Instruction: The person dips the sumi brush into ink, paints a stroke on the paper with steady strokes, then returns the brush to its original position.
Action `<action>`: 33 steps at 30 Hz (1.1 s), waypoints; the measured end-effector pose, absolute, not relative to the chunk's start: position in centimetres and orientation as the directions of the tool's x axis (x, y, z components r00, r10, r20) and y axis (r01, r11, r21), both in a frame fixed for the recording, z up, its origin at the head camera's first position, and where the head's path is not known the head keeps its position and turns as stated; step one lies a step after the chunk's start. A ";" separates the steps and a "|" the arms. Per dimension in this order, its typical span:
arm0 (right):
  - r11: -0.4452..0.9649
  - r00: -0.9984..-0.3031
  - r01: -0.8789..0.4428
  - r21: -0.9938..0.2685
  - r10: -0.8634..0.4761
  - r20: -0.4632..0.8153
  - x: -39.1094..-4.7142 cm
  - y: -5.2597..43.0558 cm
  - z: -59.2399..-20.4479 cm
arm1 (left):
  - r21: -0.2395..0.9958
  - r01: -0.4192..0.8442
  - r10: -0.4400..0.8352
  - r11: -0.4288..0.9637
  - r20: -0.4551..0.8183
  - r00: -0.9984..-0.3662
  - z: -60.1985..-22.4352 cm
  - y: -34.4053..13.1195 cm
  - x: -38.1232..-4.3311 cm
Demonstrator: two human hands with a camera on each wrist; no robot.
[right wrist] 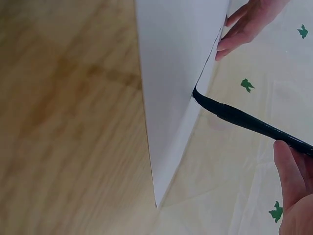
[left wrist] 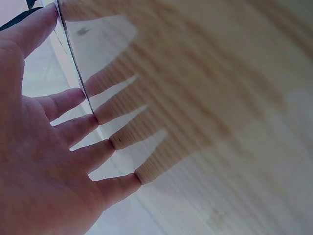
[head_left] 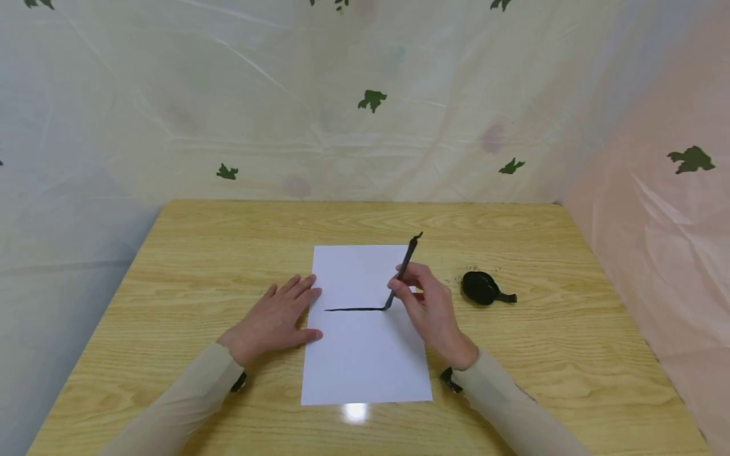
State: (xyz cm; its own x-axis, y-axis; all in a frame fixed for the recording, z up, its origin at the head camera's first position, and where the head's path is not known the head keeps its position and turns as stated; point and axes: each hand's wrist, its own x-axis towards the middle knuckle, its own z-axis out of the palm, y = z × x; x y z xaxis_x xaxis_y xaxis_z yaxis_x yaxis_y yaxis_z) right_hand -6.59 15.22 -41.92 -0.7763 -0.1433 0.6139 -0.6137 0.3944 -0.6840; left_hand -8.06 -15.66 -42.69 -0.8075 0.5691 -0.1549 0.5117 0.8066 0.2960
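A white sheet of paper [head_left: 365, 361] lies on the wooden table, with one thin black line [head_left: 353, 310] running across its middle. My right hand [head_left: 430, 310] pinches a black ink brush [head_left: 406, 261] between thumb and fingers. Tilted, the brush has its bent bristle tip [right wrist: 203, 99] touching the paper at the line's right end. My left hand [head_left: 276, 322] lies spread on the sheet's left edge, fingertips and thumb resting on the paper. In the left wrist view, the left hand's straight fingers [left wrist: 73, 132] meet the reflective table surface.
To the right of the paper sits a small black dish [head_left: 481, 288] with a short handle pointing right. Tiny dark specks [head_left: 471, 268] dot the table beside it. A pale curtain [head_left: 319, 126] with green leaf shapes rises behind the table's far edge, and more fabric hangs at both sides.
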 end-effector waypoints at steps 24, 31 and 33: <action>0.401 -0.807 -0.575 -0.713 -0.130 0.577 -6.4 16.1 -42.0 | 0.307 0.504 0.566 0.807 -0.162 -0.808 -43.1 -15.5 -8.2; 0.398 -0.799 -0.586 -0.706 -0.138 0.586 -6.4 16.3 -42.1 | 0.303 0.506 0.567 0.807 -0.159 -0.809 -43.1 -15.5 -8.2; 0.393 -0.801 -0.585 -0.710 -0.138 0.583 -6.4 16.4 -42.2 | 0.303 0.508 0.568 0.806 -0.156 -0.808 -43.1 -15.5 -8.2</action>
